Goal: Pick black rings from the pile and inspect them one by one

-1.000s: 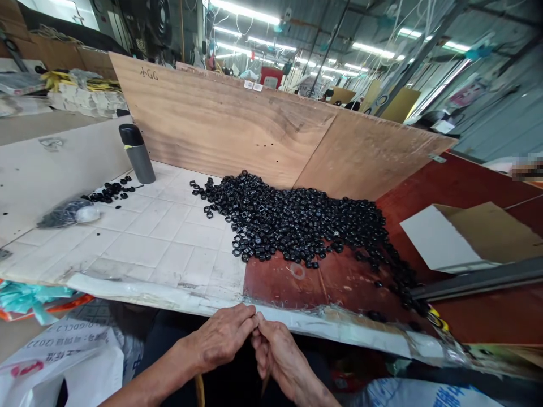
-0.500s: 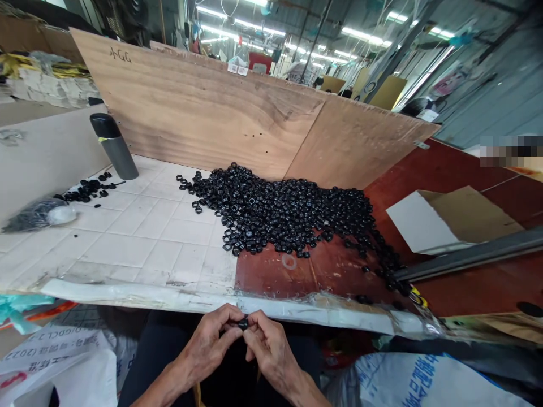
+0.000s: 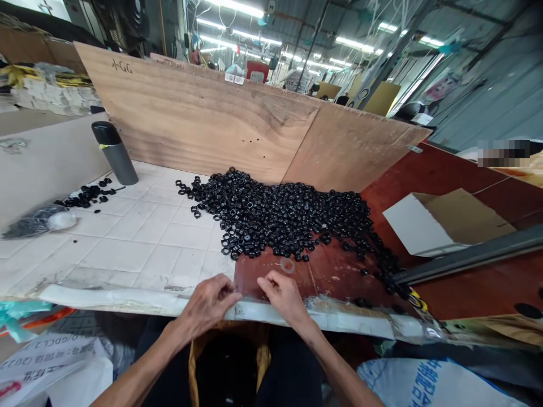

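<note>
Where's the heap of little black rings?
In the head view, the heap sits mid-picture, in front of the wooden board and beyond the right hand.

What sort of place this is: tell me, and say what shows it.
Probably a factory workshop: a heap of small black parts lies on a wide workbench, and rows of strip lights hang overhead.

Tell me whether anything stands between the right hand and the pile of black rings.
No visible obstacle: between the right hand and the pile of black rings lies the red surface, with a flat pale ring on it; I cannot tell whether that ring is an object or a mark.
</note>
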The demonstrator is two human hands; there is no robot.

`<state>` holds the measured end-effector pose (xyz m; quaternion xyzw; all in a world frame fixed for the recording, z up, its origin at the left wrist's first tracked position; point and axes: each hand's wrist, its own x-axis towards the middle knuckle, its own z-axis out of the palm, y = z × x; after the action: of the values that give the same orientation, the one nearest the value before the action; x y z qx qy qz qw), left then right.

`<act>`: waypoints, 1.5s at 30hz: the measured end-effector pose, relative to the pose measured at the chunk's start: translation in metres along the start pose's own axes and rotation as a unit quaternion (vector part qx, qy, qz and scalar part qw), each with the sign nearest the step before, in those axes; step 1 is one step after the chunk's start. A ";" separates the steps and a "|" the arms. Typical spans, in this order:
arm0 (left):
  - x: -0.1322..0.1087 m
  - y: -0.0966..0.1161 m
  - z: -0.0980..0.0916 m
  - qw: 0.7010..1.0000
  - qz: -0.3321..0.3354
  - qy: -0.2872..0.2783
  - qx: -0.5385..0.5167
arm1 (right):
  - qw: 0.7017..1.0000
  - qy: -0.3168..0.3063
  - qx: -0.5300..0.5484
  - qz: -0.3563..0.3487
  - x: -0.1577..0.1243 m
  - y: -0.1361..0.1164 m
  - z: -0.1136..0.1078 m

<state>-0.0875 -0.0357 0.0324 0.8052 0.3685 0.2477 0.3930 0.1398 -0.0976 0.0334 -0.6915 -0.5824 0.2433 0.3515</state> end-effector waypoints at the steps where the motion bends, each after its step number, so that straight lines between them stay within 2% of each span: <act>1: 0.014 -0.005 0.002 0.999 -0.005 0.044 0.013 | 1.000 0.011 0.004 -0.012 0.015 0.006 0.003; 3: 0.038 -0.017 0.011 0.989 -0.015 0.133 0.059 | 0.998 0.056 -0.008 -0.035 0.039 0.018 0.012; 5: 0.056 -0.026 0.020 0.978 -0.032 0.172 0.116 | 0.991 0.097 -0.044 -0.077 0.054 0.028 0.024; 9: 0.073 -0.031 0.033 0.964 -0.070 0.149 0.207 | 0.978 0.125 -0.113 -0.125 0.065 0.039 0.039; 12: 0.075 -0.028 0.036 0.957 -0.082 0.129 0.247 | 0.974 0.144 -0.132 -0.115 0.068 0.041 0.042; 15: 0.073 -0.027 0.038 0.956 -0.067 0.129 0.253 | 0.974 0.159 -0.137 -0.085 0.070 0.041 0.044; 18: 0.071 -0.031 0.039 0.967 -0.041 0.151 0.203 | 0.974 0.180 -0.120 -0.068 0.072 0.042 0.045; 21: 0.073 -0.037 0.041 0.977 -0.036 0.179 0.112 | 0.978 0.193 -0.030 -0.074 0.070 0.043 0.042; 23: 0.075 -0.040 0.042 0.980 -0.029 0.191 0.054 | 0.981 0.164 0.081 -0.071 0.068 0.044 0.038; 26: 0.078 -0.040 0.044 0.981 -0.004 0.195 -0.009 | 0.964 0.087 0.245 -0.046 0.067 0.044 0.038; 29: 0.079 -0.039 0.045 0.985 0.009 0.171 -0.027 | 0.948 0.028 0.317 -0.017 0.068 0.043 0.044; 33: 0.079 -0.038 0.043 0.991 0.023 0.123 -0.037 | 0.954 0.007 0.301 -0.011 0.068 0.042 0.049; 36: 0.081 -0.037 0.041 0.992 0.042 0.091 -0.076 | 0.968 0.030 0.240 -0.067 0.067 0.039 0.044; 40: 0.083 -0.035 0.038 0.983 0.054 0.092 -0.149 | 0.968 0.045 0.209 -0.129 0.064 0.033 0.034; 45: 0.081 -0.035 0.036 0.978 0.047 0.070 -0.189 | 0.964 0.038 0.238 -0.110 0.061 0.030 0.032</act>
<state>-0.0274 0.0265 -0.0078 0.7133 0.3035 0.3870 0.4994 0.1475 -0.0335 -0.0057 -0.5281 -0.5662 0.3084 0.5526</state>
